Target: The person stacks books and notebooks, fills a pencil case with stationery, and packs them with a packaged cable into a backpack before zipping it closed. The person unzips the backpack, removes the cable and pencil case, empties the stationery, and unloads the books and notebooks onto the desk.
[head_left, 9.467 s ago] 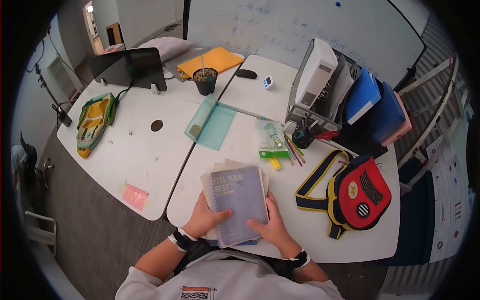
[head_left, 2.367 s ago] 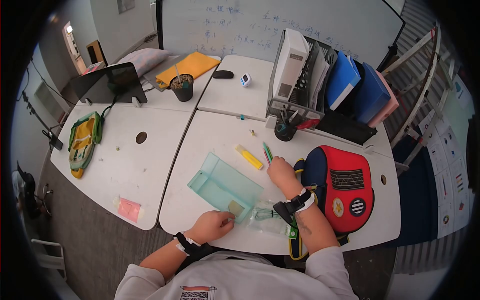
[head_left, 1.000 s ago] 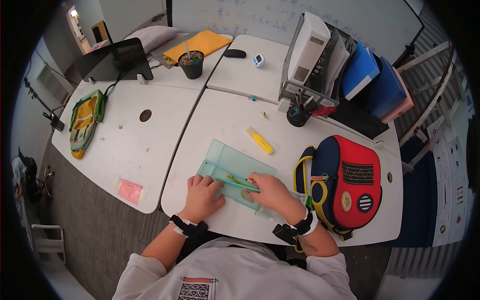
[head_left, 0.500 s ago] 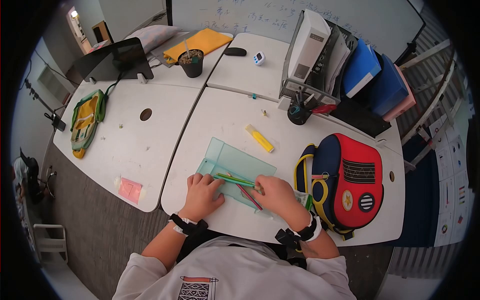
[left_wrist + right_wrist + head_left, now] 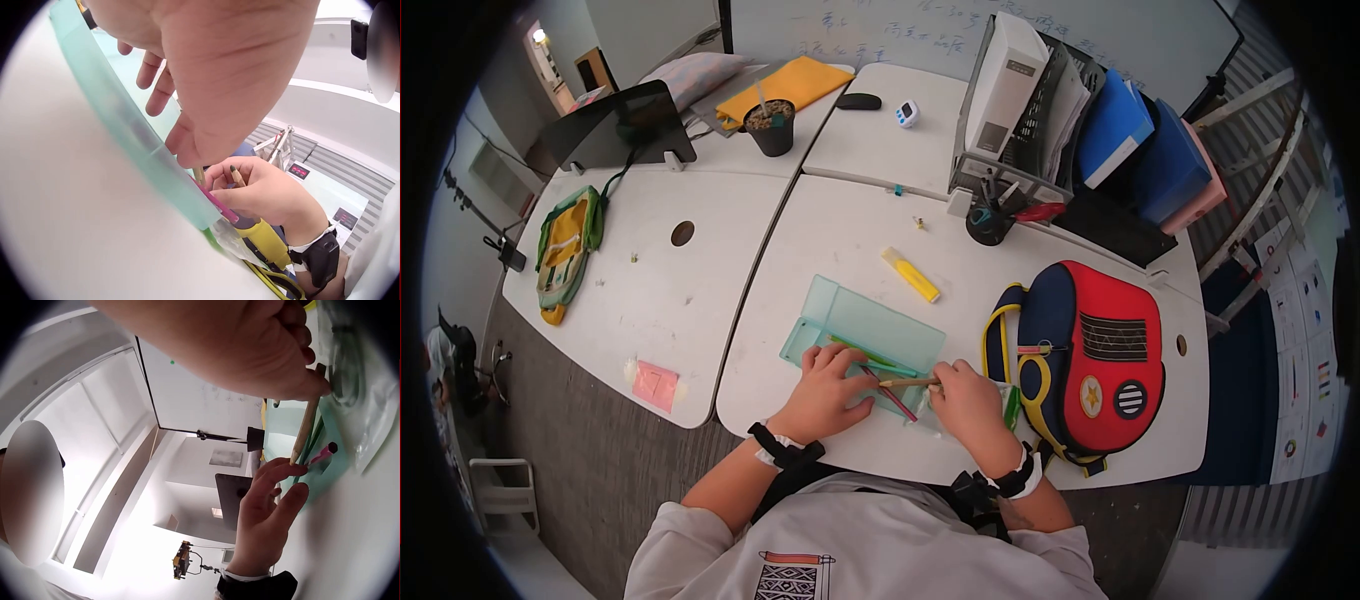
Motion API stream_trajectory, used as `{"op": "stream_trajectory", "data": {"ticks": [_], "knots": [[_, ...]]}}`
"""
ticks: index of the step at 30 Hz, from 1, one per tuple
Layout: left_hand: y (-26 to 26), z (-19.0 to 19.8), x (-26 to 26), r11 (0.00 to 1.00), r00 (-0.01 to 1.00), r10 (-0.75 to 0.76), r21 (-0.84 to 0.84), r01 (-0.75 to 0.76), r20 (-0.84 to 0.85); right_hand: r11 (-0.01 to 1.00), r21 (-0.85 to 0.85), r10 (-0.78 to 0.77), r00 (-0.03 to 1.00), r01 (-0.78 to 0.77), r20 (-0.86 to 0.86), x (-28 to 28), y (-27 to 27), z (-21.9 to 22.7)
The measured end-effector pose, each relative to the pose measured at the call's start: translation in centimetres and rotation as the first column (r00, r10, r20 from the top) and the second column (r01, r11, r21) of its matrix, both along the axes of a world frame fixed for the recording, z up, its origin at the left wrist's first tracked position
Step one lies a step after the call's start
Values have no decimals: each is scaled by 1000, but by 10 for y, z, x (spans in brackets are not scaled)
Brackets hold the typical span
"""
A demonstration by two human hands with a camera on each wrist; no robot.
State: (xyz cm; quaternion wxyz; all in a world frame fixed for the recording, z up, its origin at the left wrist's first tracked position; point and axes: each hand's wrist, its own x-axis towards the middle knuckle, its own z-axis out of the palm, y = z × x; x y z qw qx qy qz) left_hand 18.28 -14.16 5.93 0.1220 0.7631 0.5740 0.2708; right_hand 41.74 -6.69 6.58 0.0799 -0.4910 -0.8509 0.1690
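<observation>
**Pencil across case, right hand on its end**

Right hand (image 5: 972, 408) pinches the pencil (image 5: 910, 382) by its right end; long axis roughly parallel to table's (image 5: 820, 235) near edge, tip toward left hand (image 5: 825, 395), whose fingers lie loose over the case (image 5: 905, 345). Contact unclear. Case sits near that edge; backpack (image 5: 1105, 365) crowds the right, bare gap toward highlighter (image 5: 913, 277).

L hand (image 5: 827, 393) & R hand (image 5: 972, 405) = 2 hands. 1 brown pencil (image 5: 305, 425) & 1 pink pencil (image 5: 900, 404); green pencils (image 5: 884, 362) too, but no. unclear. 1 case (image 5: 900, 333), 1 yellow marker (image 5: 913, 277). 1 red bag (image 5: 1115, 350) w/ 2 round badges (image 5: 1130, 400), plus 1 green bag (image 5: 572, 243) & 1 clear bag (image 5: 375, 425). 2 blue folders (image 5: 1115, 130), 1 pink folder (image 5: 1200, 202). 1 pen cup (image 5: 988, 226), 1 pot (image 5: 772, 140), 1 timer (image 5: 907, 114), 1 black screen (image 5: 620, 127) & 1 pink note (image 5: 656, 387).
</observation>
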Motion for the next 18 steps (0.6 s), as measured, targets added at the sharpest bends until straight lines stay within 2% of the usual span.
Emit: {"op": "stream_trajectory", "data": {"ticks": [3, 5, 6, 8, 14, 16, 18], "knots": [[4, -2, 2, 999, 999, -37, 0, 37, 2, 998, 15, 67, 994, -66, -86, 7, 4, 2], [8, -1, 3, 999, 999, -39, -6, 39, 9, 989, -103, 88, 983, -105, -162, 16, 6, 13], [11, 0, 4, 998, 998, -53, -20, 53, 22, 989, -105, 90, 983, -108, -162, 22, 8, 18], [17, 0, 5, 997, 997, -62, -34, 63, 36, 969, -229, 28, 961, -94, -276, 33, 11, 25], [34, -6, 5, 996, 991, -87, 3, 88, -97, 960, -280, -87, 947, -3, -310, 45, 8, 52], [37, -7, 3, 999, 992, 49, 17, -47, -117, 956, -293, -89, 947, -6, -310, 44, 6, 52], [40, -6, 0, 998, 987, 59, -8, -61, -153, 951, -309, -85, 947, -16, -310, 42, 4, 50]]}}
